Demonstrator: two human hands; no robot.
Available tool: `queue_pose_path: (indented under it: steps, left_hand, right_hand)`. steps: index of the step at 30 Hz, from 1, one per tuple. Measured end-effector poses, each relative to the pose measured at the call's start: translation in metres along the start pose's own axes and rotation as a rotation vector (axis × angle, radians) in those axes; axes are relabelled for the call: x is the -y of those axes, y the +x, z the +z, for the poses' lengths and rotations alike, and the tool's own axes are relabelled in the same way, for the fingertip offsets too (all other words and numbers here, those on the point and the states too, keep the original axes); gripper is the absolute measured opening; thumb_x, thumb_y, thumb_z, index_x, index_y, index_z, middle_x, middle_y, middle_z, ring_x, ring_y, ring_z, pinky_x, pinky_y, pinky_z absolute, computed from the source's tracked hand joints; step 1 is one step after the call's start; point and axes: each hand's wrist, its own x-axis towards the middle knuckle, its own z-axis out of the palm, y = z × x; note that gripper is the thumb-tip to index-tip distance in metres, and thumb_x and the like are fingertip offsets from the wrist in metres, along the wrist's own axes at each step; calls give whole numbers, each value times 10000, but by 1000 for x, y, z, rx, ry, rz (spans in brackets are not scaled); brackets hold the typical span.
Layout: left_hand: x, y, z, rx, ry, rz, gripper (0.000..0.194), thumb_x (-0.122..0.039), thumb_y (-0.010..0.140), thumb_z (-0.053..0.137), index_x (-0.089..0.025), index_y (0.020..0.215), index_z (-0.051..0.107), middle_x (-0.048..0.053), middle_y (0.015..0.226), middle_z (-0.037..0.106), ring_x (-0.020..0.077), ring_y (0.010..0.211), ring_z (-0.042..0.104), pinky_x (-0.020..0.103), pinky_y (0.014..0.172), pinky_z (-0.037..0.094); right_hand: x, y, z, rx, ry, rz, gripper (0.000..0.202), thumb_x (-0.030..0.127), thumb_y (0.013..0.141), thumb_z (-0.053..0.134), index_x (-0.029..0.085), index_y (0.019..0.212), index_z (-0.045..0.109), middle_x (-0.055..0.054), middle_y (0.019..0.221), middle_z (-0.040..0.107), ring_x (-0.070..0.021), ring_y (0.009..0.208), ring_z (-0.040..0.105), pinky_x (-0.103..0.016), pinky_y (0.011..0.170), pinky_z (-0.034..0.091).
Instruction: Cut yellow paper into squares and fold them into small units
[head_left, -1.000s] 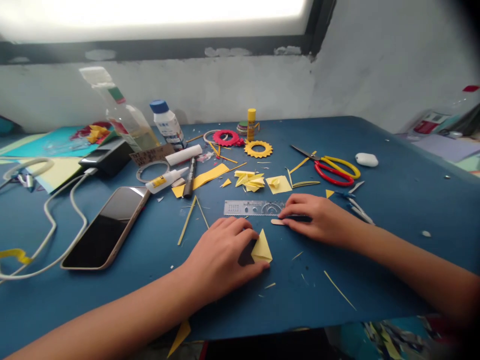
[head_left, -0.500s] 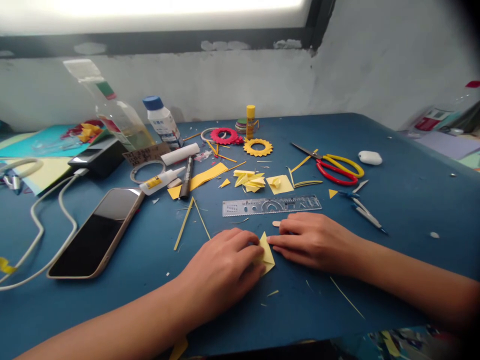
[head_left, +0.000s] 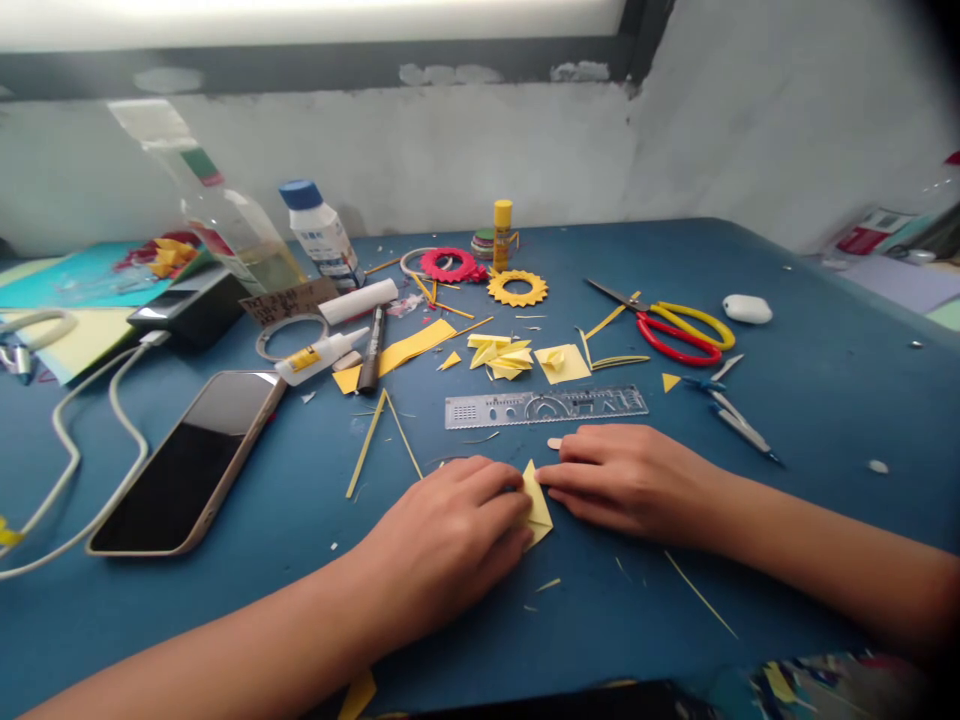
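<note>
My left hand (head_left: 463, 540) rests with curled fingers over a small folded piece of pale yellow paper (head_left: 538, 518) on the blue tabletop, covering much of it. Folded edges and a pointed tip show past the fingertips. On the other side, my right hand (head_left: 637, 485) has its fingers closed round a flat wooden craft stick (head_left: 554, 443), of which only the rounded end sticks out. Its index fingertip reaches the paper's edge. Just beyond both hands lies a clear plastic ruler (head_left: 546, 406). Behind that are folded yellow paper pieces (head_left: 501, 355) and a yellow square (head_left: 562, 364).
Red-and-yellow scissors (head_left: 686, 333) and a compass (head_left: 739, 420) lie to the right. A phone (head_left: 187, 465) is on the left, near a glue bottle (head_left: 319, 355) and black marker (head_left: 372, 350). Farther back stand a glue stick (head_left: 502, 235), a white bottle (head_left: 322, 235) and a glass bottle (head_left: 240, 235).
The camera view has shifted slightly. Both hands keep nearly the same positions at the folded paper, and the craft stick stays in the right hand.
</note>
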Motion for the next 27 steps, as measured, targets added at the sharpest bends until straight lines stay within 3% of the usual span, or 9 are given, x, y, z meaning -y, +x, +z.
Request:
queue_pose_path:
  steps: [6,13,17,23,27]
  left_hand:
    - [-2,-1,0,-57,0,-30,228,-182,852,566,-105,1058,626,97,1090,658,233,984,592,378,877,511]
    - [-1,0,2,-44,-37,-3,202,-173,870,545,-118,1039,643,82,1059,671,226,974,599,371,859,516]
    - [-1,-1,4,-59,-91,-11,182,-168,873,547,-130,1028,634,82,1061,670,220,952,613,372,838,526]
    - [4,0,8,-78,-278,-68,168,-121,902,503,-165,1014,621,52,1062,658,138,918,641,248,803,532]
    - [7,0,5,-71,-260,5,176,-120,918,481,-168,1038,600,48,1068,642,128,901,629,228,782,519]
  right_hand:
    - [-2,-4,6,-68,90,72,264,268,911,506,149,1073,678,-107,925,674,-210,807,648,-325,698,543]
    - [-1,-5,7,-98,156,102,260,263,896,534,145,1064,695,-118,930,676,-225,829,648,-342,723,539]
    - [-3,-2,6,-103,276,151,245,236,896,538,118,1047,690,-99,875,651,-190,776,630,-298,685,516]
    - [-16,0,3,-52,401,171,199,193,907,533,134,1003,697,-72,883,608,-140,756,601,-246,674,476]
    - [-23,0,2,-51,417,176,180,195,885,578,137,999,704,-71,910,604,-139,779,595,-238,692,471]
